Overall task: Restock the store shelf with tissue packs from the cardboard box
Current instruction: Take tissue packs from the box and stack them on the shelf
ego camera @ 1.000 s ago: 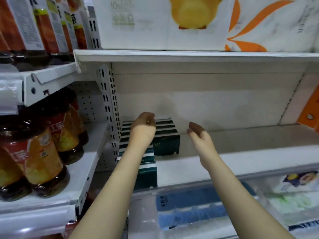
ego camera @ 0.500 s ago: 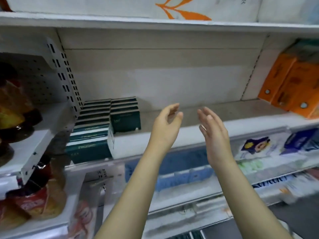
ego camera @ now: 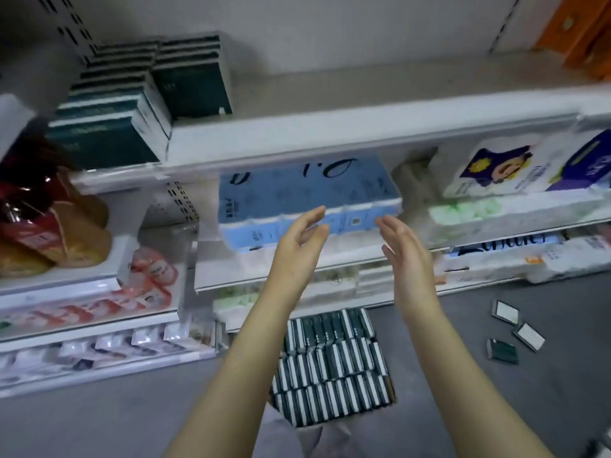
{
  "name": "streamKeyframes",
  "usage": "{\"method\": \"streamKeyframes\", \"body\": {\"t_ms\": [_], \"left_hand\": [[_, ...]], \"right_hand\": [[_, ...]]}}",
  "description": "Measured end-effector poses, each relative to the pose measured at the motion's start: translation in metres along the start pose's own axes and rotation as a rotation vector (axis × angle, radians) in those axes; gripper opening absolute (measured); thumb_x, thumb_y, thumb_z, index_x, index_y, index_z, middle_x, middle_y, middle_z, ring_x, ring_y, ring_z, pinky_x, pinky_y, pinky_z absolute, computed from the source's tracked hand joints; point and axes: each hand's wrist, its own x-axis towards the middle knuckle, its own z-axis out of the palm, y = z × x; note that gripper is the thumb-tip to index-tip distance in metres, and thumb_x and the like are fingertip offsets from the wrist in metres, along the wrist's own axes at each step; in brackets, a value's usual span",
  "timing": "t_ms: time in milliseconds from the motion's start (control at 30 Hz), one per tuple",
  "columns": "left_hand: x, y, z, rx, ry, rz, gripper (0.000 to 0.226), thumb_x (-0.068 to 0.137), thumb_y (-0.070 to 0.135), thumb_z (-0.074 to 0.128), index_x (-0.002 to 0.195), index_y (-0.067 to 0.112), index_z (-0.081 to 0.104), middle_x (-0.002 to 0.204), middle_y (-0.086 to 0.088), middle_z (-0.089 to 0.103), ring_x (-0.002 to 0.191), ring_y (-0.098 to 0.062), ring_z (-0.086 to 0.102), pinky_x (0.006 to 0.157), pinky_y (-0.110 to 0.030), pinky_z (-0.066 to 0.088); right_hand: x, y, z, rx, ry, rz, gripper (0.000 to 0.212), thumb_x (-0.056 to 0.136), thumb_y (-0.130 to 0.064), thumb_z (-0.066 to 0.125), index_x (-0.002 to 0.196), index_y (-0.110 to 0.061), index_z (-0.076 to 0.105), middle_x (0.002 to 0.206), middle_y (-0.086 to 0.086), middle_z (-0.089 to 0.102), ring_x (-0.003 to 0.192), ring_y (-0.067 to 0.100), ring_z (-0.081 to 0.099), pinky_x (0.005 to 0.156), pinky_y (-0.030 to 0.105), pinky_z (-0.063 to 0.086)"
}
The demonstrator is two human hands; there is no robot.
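The left hand (ego camera: 302, 241) and the right hand (ego camera: 405, 256) are both open in the middle of the frame. Their fingers are straight and loose, the palms face each other, and they hold nothing. Below them, in the lower middle, the cardboard box (ego camera: 392, 388) sits on the grey floor (ego camera: 115, 424). It is full of dark green tissue packs (ego camera: 330, 365) standing in rows. More green packs (ego camera: 125, 104) stand on the white shelf (ego camera: 363, 127) in the upper left. Three loose packs (ego camera: 502, 350) lie on the floor at the lower right. Behind the hands is a big blue paper pack (ego camera: 307, 190). Drink bottles (ego camera: 49, 233) are at the left edge, and orange boxes (ego camera: 582, 31) are in the upper right corner.
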Motion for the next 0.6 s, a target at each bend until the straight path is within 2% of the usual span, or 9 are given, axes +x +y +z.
{"method": "streamKeyframes", "body": {"t_ms": [100,200,267,333,367,467,533,600], "left_hand": [[-0.015,-0.043,-0.010,0.024,0.014,-0.106,0.028,0.099,0.019,0.053,0.125,0.029,0.058,0.128,0.015,0.058,0.109,0.010,0.053,0.088,-0.009,0.042],[-0.027,-0.086,-0.024,0.066,0.015,-0.211,0.029,0.099,0.020,0.053,0.126,0.028,0.058,0.127,0.015,0.058,0.106,0.012,0.052,0.085,-0.005,0.039],[-0.034,-0.119,-0.034,0.094,0.011,-0.290,0.028,0.099,0.021,0.052,0.126,0.028,0.058,0.124,0.017,0.058,0.106,0.010,0.053,0.080,0.000,0.038],[-0.038,-0.155,-0.041,0.108,0.000,-0.369,0.030,0.100,0.022,0.051,0.129,0.026,0.057,0.121,0.017,0.056,0.101,0.015,0.050,0.075,0.004,0.037],[-0.041,-0.176,-0.044,0.110,-0.006,-0.415,0.031,0.100,0.023,0.051,0.130,0.025,0.056,0.120,0.017,0.056,0.100,0.014,0.050,0.075,0.003,0.038],[-0.043,-0.237,-0.049,0.109,-0.021,-0.538,0.032,0.100,0.023,0.050,0.132,0.023,0.056,0.125,0.010,0.056,0.114,-0.004,0.053,0.089,-0.014,0.040],[-0.044,-0.284,-0.047,0.119,-0.046,-0.616,0.032,0.100,0.024,0.051,0.131,0.024,0.056,0.127,0.009,0.056,0.116,-0.007,0.051,0.086,-0.011,0.040],[-0.046,-0.333,-0.044,0.131,-0.068,-0.685,0.031,0.100,0.026,0.051,0.130,0.027,0.057,0.127,0.009,0.057,0.116,-0.006,0.052,0.089,-0.013,0.040]], "right_hand": [[-0.010,0.049,-0.002,-0.056,-0.035,0.156,0.022,0.102,-0.028,0.045,0.113,-0.028,0.064,0.116,-0.015,0.069,0.117,0.000,0.057,0.103,0.026,0.041],[-0.025,0.102,-0.006,-0.161,-0.064,0.273,0.017,0.096,-0.035,0.055,0.102,-0.032,0.070,0.111,-0.022,0.068,0.119,0.002,0.056,0.103,0.027,0.040],[-0.036,0.142,-0.010,-0.227,-0.069,0.378,0.016,0.097,-0.037,0.056,0.103,-0.035,0.070,0.114,-0.023,0.066,0.119,0.002,0.055,0.109,0.032,0.039],[-0.044,0.183,-0.014,-0.296,-0.067,0.469,0.019,0.100,-0.037,0.051,0.111,-0.035,0.067,0.119,-0.021,0.062,0.121,0.004,0.053,0.108,0.032,0.037],[-0.048,0.203,-0.016,-0.342,-0.069,0.511,0.021,0.101,-0.037,0.048,0.115,-0.035,0.064,0.124,-0.018,0.059,0.122,0.005,0.050,0.106,0.029,0.035],[-0.057,0.258,-0.020,-0.451,-0.078,0.598,0.027,0.104,-0.036,0.042,0.123,-0.032,0.060,0.139,-0.008,0.051,0.124,0.005,0.043,0.103,0.025,0.029],[-0.059,0.303,-0.026,-0.545,-0.096,0.660,0.036,0.105,-0.038,0.037,0.128,-0.023,0.060,0.143,-0.003,0.049,0.131,0.012,0.041,0.102,0.025,0.027],[-0.059,0.350,-0.030,-0.636,-0.126,0.706,0.046,0.106,-0.039,0.032,0.139,-0.015,0.052,0.148,0.002,0.044,0.136,0.018,0.039,0.103,0.026,0.025]]}}
